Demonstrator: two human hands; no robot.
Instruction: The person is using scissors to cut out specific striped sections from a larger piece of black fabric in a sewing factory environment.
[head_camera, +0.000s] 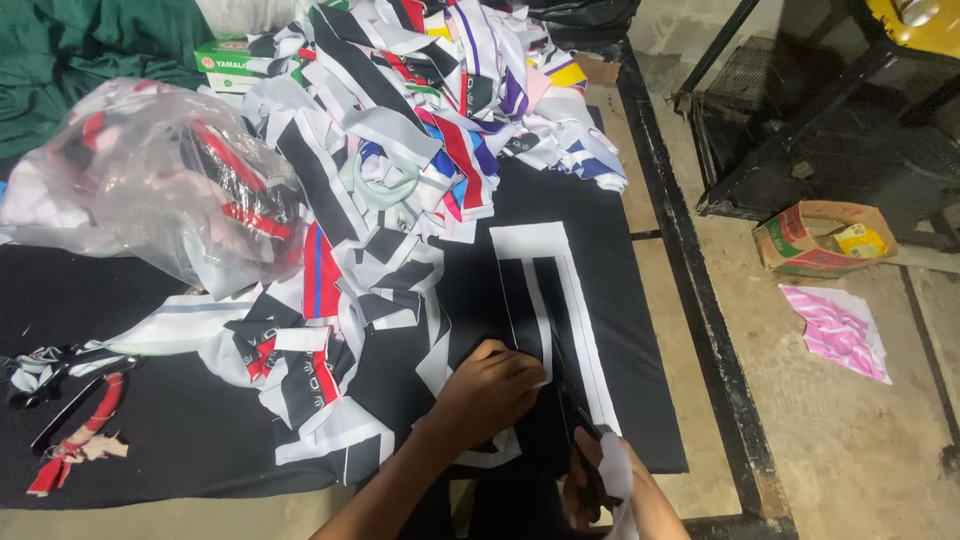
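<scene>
Black-and-white striped fabric piece (545, 300) flat on black table mat (640, 400), near front edge. Left hand (490, 390) pressing down on it, fingers curled against cloth. Right hand (600, 480) closed around scissors (578, 420), blades at the stripe. Risk: cloth slipping under light pressure, cut wandering off the white band; scrap heap (400, 150) crowding nearby.

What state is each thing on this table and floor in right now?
Black-and-white striped fabric piece: flat, pressed by left hand.
Black scissors: in right hand, at the fabric.
Clear plastic bag: stuffed, crumpled.
Pile of fabric strips: tangled.
Cardboard box: open, on its side.
</scene>
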